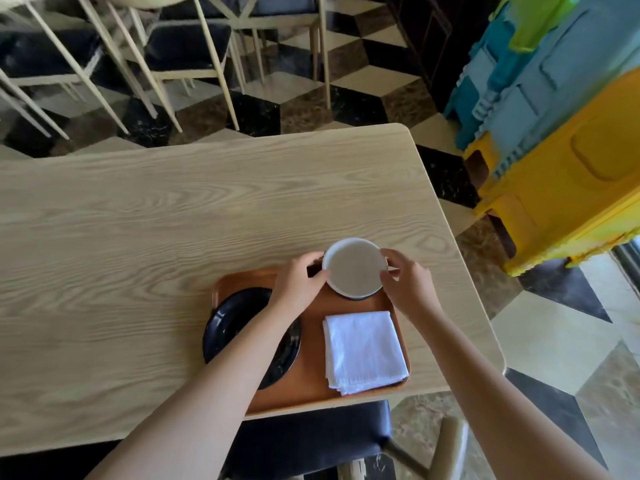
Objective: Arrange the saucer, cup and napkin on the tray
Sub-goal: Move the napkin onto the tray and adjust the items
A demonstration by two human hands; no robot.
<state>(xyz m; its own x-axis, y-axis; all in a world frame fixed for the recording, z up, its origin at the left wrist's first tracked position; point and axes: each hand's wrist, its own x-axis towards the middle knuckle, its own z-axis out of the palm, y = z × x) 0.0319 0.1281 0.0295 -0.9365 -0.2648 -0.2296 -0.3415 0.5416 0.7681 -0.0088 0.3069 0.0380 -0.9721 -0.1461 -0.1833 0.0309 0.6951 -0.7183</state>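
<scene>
Round white ceramic cup [355, 268], pale grey inside, mouth facing up, sits at the far right corner of the orange-brown wooden tray [311, 386] on the light wood-grain counter [138, 220]. Left hand [299, 282] and right hand [407, 284] fingers curl against its rim from either side. Nearer than the fingers: folded white cloth napkin [363, 351], skewed slightly; glossy black round saucer [228, 327] under the left forearm, overhanging the tray's left edge.
</scene>
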